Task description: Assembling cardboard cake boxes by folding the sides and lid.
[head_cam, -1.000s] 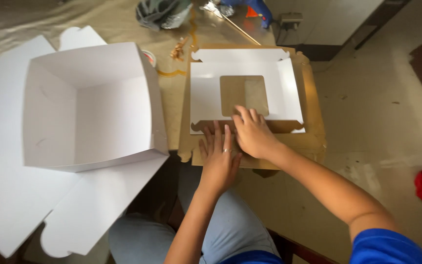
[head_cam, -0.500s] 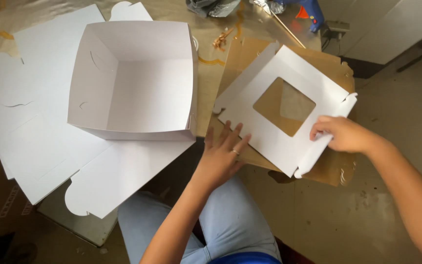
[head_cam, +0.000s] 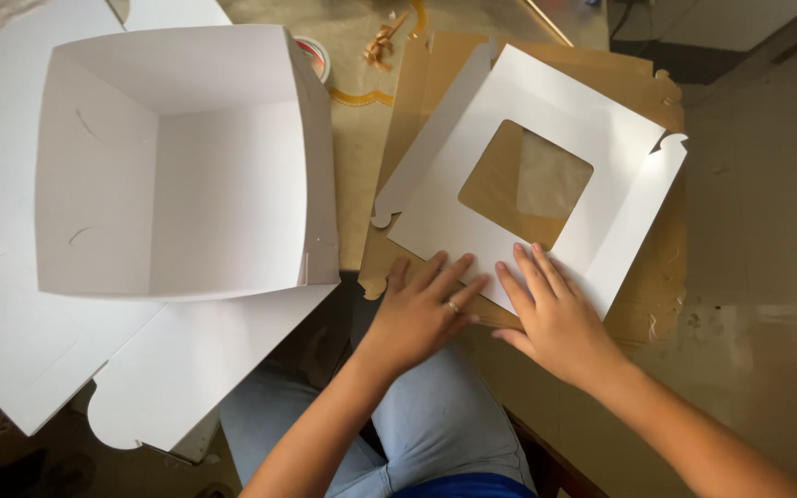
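Here both flat hands (left (head_cam: 422,314), right (head_cam: 555,318)) press the windowed lid (head_cam: 528,184) beside 1 folded box (head_cam: 182,161).

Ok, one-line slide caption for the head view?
Both hands, left and right, press flat on a white window lid beside an open white box.

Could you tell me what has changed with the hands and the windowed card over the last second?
The windowed lid blank, square to the person a second ago, now lies turned at an angle on the brown card. The right hand, which gripped the blank's right corner half a second ago, has let go and presses flat on its near edge beside the left hand. The open white box and flat white sheets stayed put.
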